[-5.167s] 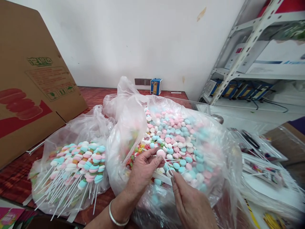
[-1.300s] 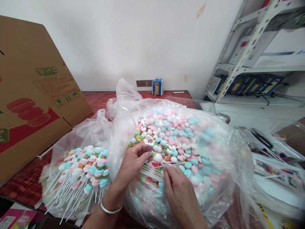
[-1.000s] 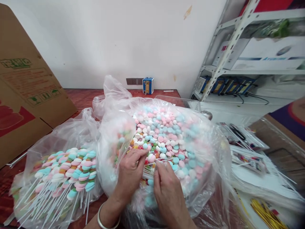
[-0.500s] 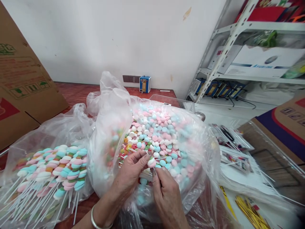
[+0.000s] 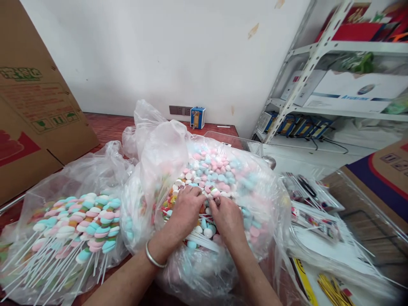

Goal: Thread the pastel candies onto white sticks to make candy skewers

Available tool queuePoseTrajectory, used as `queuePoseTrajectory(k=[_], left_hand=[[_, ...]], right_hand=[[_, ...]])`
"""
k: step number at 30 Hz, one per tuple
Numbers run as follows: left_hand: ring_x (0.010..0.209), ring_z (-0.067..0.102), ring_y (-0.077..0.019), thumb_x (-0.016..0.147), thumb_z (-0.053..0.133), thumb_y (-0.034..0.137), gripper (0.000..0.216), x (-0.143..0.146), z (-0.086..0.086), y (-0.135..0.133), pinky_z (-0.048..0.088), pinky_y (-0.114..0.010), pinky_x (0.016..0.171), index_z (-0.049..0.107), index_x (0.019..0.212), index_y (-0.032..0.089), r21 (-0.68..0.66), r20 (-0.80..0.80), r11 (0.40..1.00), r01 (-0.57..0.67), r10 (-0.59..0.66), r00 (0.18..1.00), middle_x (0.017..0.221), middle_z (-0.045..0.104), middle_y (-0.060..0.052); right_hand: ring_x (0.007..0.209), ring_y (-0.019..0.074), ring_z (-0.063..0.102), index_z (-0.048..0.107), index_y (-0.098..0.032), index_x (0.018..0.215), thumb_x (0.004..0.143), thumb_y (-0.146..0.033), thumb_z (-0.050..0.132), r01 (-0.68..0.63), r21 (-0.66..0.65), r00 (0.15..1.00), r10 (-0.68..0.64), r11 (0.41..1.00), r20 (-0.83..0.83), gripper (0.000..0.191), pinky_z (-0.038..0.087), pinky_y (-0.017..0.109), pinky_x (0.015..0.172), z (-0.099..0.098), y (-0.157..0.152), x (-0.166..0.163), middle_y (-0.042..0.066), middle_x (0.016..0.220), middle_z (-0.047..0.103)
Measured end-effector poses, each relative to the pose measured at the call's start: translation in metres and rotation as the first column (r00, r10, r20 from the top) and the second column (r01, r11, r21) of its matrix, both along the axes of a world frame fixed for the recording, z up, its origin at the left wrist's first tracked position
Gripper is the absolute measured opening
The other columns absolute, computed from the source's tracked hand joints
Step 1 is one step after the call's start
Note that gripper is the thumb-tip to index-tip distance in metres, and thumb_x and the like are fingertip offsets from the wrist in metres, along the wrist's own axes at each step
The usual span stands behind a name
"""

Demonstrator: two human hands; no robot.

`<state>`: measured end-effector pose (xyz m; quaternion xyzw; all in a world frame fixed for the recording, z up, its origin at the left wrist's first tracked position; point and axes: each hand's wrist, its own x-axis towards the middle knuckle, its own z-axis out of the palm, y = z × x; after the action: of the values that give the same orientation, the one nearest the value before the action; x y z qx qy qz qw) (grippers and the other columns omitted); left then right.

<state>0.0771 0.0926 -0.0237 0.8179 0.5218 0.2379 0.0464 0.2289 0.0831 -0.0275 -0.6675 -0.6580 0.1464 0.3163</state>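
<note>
Candies [image 5: 219,170]: pastel discs, loose in open bag [image 5: 159,144], desk middle, toward front edge.
Left hand [image 5: 186,208], right hand [image 5: 228,217]: palm-down on heap, fingers curled in; what they pinch is hidden, cannot tell.
Handling, judged: light, soft, squashable; pinch by rim.
Sticks [image 5: 204,241] under hands: thin, stiff.

Both hands are inside the mouth of a large clear plastic bag [image 5: 165,148] filled with loose pink, blue and white candy discs [image 5: 219,170]. The left hand [image 5: 186,208], with a silver bangle [image 5: 153,259] on its wrist, and the right hand [image 5: 228,216] lie palm down, close together, fingertips buried among the discs; what they grip cannot be seen. White sticks [image 5: 204,241] lie just below the hands. A second clear bag [image 5: 95,165] to the left holds finished candy skewers [image 5: 86,216]. Both bags rest on a red-brown table [image 5: 105,125]. A cardboard box [image 5: 32,127] stands at far left and a metal shelf [image 5: 306,68] at right.
</note>
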Motion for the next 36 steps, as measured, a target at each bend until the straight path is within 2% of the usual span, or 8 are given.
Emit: queuePoseTrajectory(k=[4, 8, 16, 21, 24, 28, 32, 36], left_hand=[[0.106, 0.059, -0.0273, 0.091, 0.059, 0.011, 0.016, -0.004, 0.002, -0.004, 0.045, -0.044, 0.095, 0.072, 0.094, 0.020, 0.016, 0.072, 0.999, 0.028, -0.029, 0.997, 0.105, 0.070, -0.009], [0.089, 0.065, -0.0200, 0.090, 0.057, 0.010, 0.017, -0.011, 0.012, -0.017, 0.047, -0.031, 0.081, 0.071, 0.091, 0.020, -0.163, 0.340, 0.975, 0.154, -0.091, 0.936, 0.091, 0.072, -0.004], [0.071, 0.063, -0.0173, 0.085, 0.065, 0.023, 0.007, -0.006, 0.019, -0.025, 0.045, -0.027, 0.067, 0.069, 0.081, 0.019, -0.377, 0.572, 0.912, 0.162, 0.092, 0.815, 0.075, 0.071, 0.000], [0.067, 0.062, -0.0155, 0.079, 0.068, 0.021, 0.007, -0.005, 0.021, -0.027, 0.046, -0.026, 0.064, 0.066, 0.086, 0.019, -0.375, 0.664, 0.916, 0.143, 0.158, 0.731, 0.070, 0.067, 0.002], [0.072, 0.065, -0.0171, 0.079, 0.068, 0.022, 0.021, -0.005, 0.018, -0.029, 0.049, -0.028, 0.068, 0.070, 0.099, 0.019, -0.409, 0.706, 0.897, 0.170, 0.193, 0.681, 0.075, 0.070, 0.001], [0.090, 0.070, -0.0214, 0.077, 0.072, 0.026, 0.025, -0.004, 0.008, -0.032, 0.054, -0.031, 0.078, 0.073, 0.101, 0.018, -0.427, 0.809, 0.849, 0.310, 0.206, 0.551, 0.097, 0.076, -0.006], [0.098, 0.072, -0.0231, 0.072, 0.079, 0.027, 0.037, -0.003, 0.006, -0.037, 0.055, -0.033, 0.084, 0.069, 0.106, 0.016, -0.466, 0.864, 0.773, 0.431, 0.291, 0.412, 0.105, 0.076, -0.010], [0.094, 0.073, -0.0208, 0.075, 0.078, 0.027, 0.029, 0.000, 0.011, -0.042, 0.055, -0.033, 0.089, 0.068, 0.100, 0.015, -0.464, 0.877, 0.750, 0.472, 0.313, 0.364, 0.100, 0.077, -0.010]], right_hand=[[0.067, 0.0181, 0.057, 0.065, -0.020, 0.073, 0.085, -0.021, 0.053, -0.035, 0.045, 0.998, 0.037, 0.998, -0.050, 0.017, 0.033, 0.027, 0.061, -0.005, -0.001, 0.002, 0.005, 0.072, 0.067], [0.084, 0.0203, 0.059, 0.071, -0.019, 0.094, 0.091, -0.031, 0.048, -0.067, 0.125, 0.982, 0.087, 0.990, -0.170, 0.026, 0.041, 0.028, 0.074, -0.006, -0.011, 0.011, 0.006, 0.089, 0.069], [0.064, 0.0130, 0.053, 0.074, -0.020, 0.103, 0.095, -0.037, 0.052, -0.225, 0.098, 0.877, 0.246, 0.969, -0.413, 0.029, 0.041, 0.022, 0.060, -0.004, -0.025, 0.011, -0.002, 0.075, 0.065], [0.075, 0.0159, 0.062, 0.070, -0.019, 0.102, 0.091, -0.042, 0.060, -0.318, 0.081, 0.765, 0.306, 0.945, -0.567, 0.027, 0.050, 0.025, 0.067, -0.005, -0.027, 0.011, 0.000, 0.082, 0.068], [0.079, 0.0177, 0.065, 0.068, -0.019, 0.099, 0.091, -0.043, 0.058, -0.320, 0.085, 0.711, 0.299, 0.944, -0.637, 0.027, 0.053, 0.027, 0.069, -0.006, -0.029, 0.008, 0.003, 0.088, 0.071], [0.074, 0.0177, 0.064, 0.067, -0.019, 0.106, 0.093, -0.044, 0.055, -0.285, 0.086, 0.684, 0.265, 0.955, -0.680, 0.031, 0.052, 0.027, 0.063, -0.003, -0.031, 0.003, 0.004, 0.087, 0.071], [0.072, 0.0169, 0.062, 0.069, -0.020, 0.103, 0.092, -0.043, 0.056, -0.272, 0.085, 0.697, 0.257, 0.959, -0.670, 0.028, 0.050, 0.026, 0.063, 0.004, -0.036, 0.001, 0.001, 0.080, 0.068], [0.076, 0.0166, 0.061, 0.068, -0.019, 0.098, 0.092, -0.039, 0.057, -0.246, 0.093, 0.744, 0.249, 0.965, -0.620, 0.024, 0.049, 0.026, 0.068, 0.003, -0.040, 0.001, 0.000, 0.080, 0.065]])
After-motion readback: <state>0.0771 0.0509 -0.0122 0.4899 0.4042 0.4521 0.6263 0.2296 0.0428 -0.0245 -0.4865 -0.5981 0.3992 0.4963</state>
